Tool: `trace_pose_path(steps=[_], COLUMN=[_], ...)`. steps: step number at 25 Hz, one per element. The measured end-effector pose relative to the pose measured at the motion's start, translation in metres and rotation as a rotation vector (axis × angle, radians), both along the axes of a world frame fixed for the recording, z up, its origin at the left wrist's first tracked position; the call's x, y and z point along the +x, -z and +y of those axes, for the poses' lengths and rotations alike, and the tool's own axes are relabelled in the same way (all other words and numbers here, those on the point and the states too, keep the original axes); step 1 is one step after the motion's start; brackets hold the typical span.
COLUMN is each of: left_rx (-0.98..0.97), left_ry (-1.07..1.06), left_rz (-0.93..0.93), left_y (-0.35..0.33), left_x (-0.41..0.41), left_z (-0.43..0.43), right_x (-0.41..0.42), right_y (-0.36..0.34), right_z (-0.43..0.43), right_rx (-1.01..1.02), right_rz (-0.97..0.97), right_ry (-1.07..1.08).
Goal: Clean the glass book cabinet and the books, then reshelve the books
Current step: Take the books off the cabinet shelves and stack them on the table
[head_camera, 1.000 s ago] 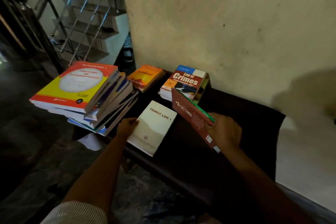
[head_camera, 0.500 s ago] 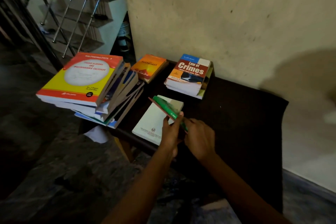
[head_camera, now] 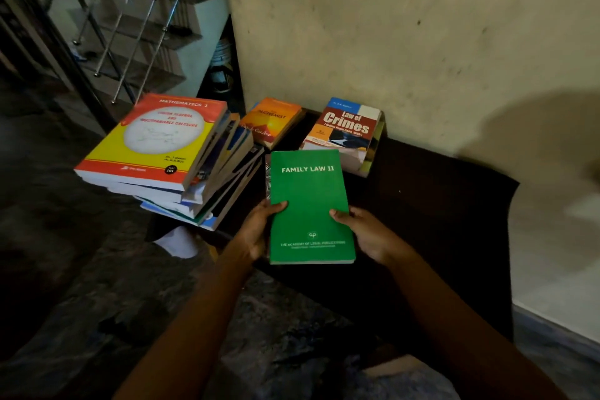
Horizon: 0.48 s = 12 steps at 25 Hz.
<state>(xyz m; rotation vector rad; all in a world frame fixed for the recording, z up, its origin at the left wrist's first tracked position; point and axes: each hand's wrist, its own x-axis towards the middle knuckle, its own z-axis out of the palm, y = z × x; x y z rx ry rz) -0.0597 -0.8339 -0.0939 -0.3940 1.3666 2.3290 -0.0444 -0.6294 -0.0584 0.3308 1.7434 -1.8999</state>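
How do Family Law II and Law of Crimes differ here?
Family Law II is plain green; Law of Crimes is red, blue and white. Left hand and right hand grip Family Law II; Law of Crimes lies untouched by the wall. Both face cover up.

stained cream wall [head_camera: 406,26], dark table [head_camera: 438,204], steel-railed staircase [head_camera: 136,26], dim light

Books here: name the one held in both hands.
The green Family Law II book, gripped by the left hand and right hand; the Mathematics I stack, orange book and Law of Crimes book lie untouched.
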Motion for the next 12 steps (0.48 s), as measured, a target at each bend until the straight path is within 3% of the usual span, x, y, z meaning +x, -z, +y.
trace_pose_path(steps=[2, 5, 6, 8, 10, 12], left_rx=[-0.217, -0.875, -0.995, -1.07, -1.007, -0.943], left_ry=[0.023, 0.063, 0.034, -0.041, -0.068, -0.04], left_rz=[0.0, 0.085, 0.126, 0.177, 0.174, 0.166], left_y=[-0.009, -0.012, -0.012, -0.001, 0.015, 0.02], left_x=[-0.017, -0.031, -0.026, 0.0, 0.027, 0.05], left_z=[-0.006, -0.021, -0.026, -0.032, -0.036, -0.038], right_x=[-0.011, -0.022, -0.023, -0.023, -0.019, -0.007], right_y=[0.018, 0.042, 0.049, 0.063, 0.069, 0.06], right_z=[-0.025, -0.061, -0.069, -0.074, -0.07, -0.061], right_rx=[-0.072, -0.075, -0.056, 0.137, 0.454, 0.602], right_rz=[0.011, -0.059, -0.118, -0.182, -0.124, -0.042], right_ry=[0.148, 0.338, 0.353, 0.289, 0.103, -0.036])
